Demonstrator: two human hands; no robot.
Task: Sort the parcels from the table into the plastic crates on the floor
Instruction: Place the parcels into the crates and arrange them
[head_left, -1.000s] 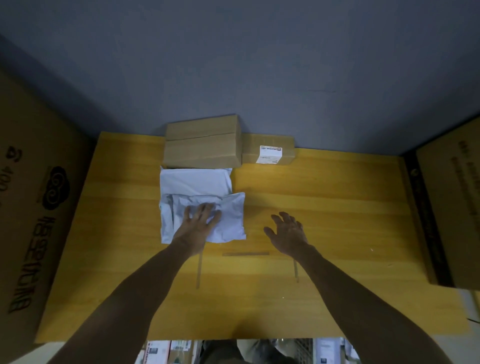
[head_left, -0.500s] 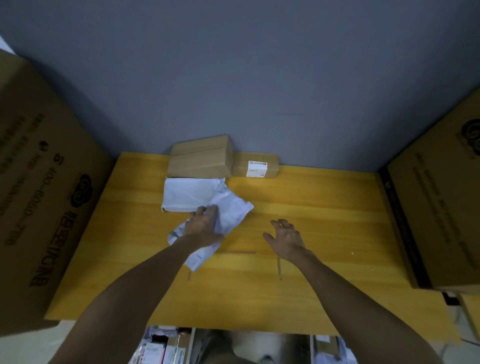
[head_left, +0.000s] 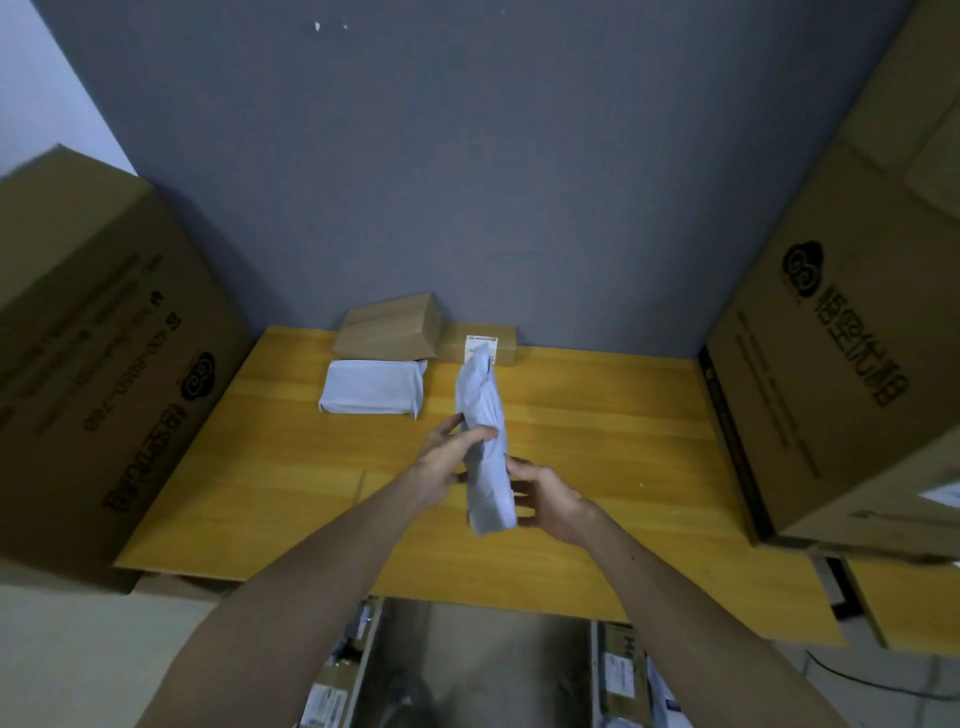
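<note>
Held parcel (head_left: 482, 415): white soft mailer, lifted clear of the desk (head_left: 597, 415), between both hands.
Long axis: points away from the person, far end raised toward the wall, near end lowest.
Left hand (head_left: 447, 457): fingers curled round the parcel's middle from its left.
Right hand (head_left: 550, 501): fingers spread at the near right edge; a firm grip cannot be told.
Coming move (judged): the left hand, better placed, carries it down toward the floor; crates not plainly visible.
Also on desk: second white parcel (head_left: 371, 389), larger brown box (head_left: 387, 332), labelled brown box (head_left: 506, 345).
</note>
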